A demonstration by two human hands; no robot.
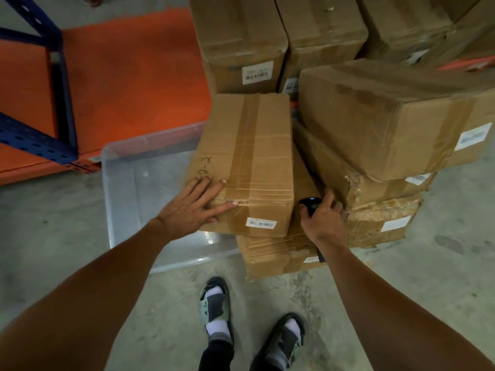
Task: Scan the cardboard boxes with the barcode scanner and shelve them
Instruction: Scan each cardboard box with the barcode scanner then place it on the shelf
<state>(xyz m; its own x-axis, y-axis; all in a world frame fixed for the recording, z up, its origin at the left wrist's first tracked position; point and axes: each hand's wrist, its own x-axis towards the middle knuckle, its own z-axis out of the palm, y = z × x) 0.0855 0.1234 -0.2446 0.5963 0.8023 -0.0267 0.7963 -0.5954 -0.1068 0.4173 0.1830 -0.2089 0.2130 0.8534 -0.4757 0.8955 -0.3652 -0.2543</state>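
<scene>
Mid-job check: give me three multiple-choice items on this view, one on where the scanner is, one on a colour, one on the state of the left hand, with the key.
1. Where is the barcode scanner?
A. in the right hand
B. on the shelf deck
C. in the clear bin

2. What colour is the shelf deck?
A. grey
B. orange
C. green

3. How is the left hand?
A. curled round a box strap
B. hanging idle, touching nothing
C. fingers straight, resting on the front box

Key: 1 A, its fingers wrap the black scanner beside the front box. 2 B, the deck behind the blue upright is orange. 3 C, the hand lies flat over the box's near top edge.
</scene>
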